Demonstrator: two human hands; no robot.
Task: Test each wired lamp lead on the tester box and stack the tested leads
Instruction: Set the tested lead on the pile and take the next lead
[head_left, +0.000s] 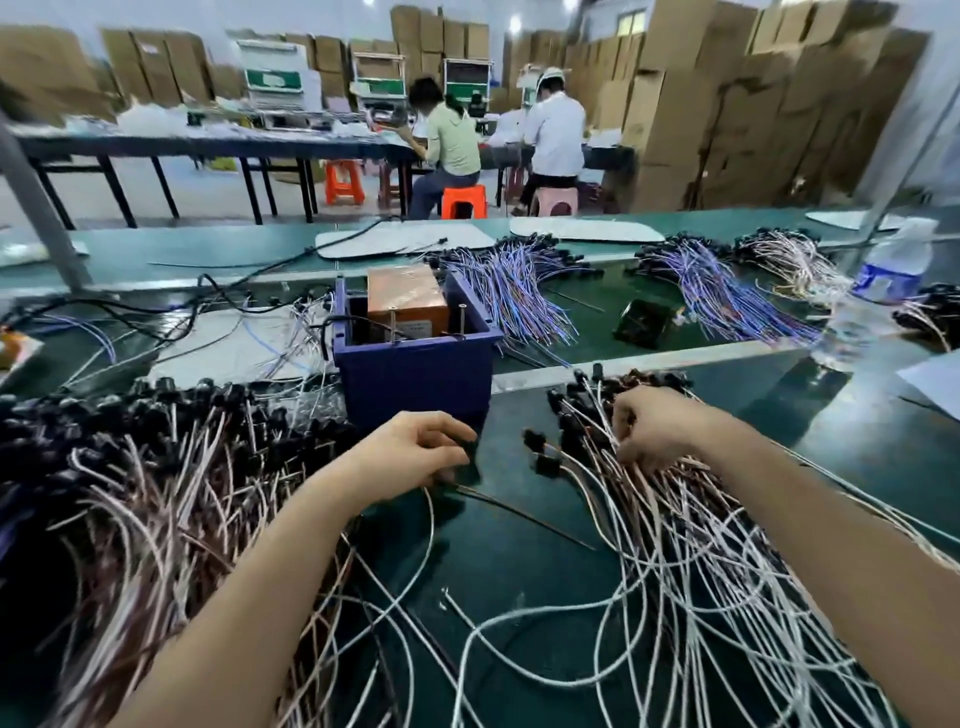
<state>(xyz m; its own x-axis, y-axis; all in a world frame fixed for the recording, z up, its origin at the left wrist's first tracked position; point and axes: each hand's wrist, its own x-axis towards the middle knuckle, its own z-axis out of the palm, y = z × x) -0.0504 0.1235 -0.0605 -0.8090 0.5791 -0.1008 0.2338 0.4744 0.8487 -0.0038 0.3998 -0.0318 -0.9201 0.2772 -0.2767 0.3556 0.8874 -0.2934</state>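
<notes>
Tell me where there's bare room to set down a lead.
Bare green mat between the left pile and right pile, in front of the blue tester box, and right of that pile toward the water bottle. Both piles are crowded.

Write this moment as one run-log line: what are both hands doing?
left hand: grips black-ended lead in front of tester box | right hand: fingers in right pile of leads, grip unclear
</notes>
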